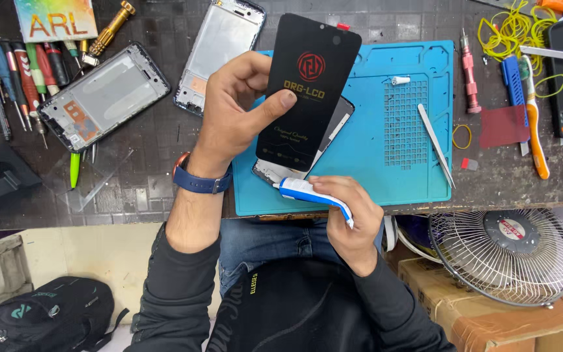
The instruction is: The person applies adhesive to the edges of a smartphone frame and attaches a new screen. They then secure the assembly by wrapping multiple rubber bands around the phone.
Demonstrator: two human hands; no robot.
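The left hand (239, 107) is raised above the blue mat (418, 176), thumb and fingers pinched. The right hand (346, 218) curls closed at the mat's near edge, forearms converging.

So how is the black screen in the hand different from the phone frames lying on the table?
The black screen is held tilted up by the left hand; the two phone frames lie flat, untouched. The screen's face is solid black with printing; the frames are silvery and hollowed, showing their insides. Both are flat, phone-sized rectangles. The right hand holds a white and blue tube.
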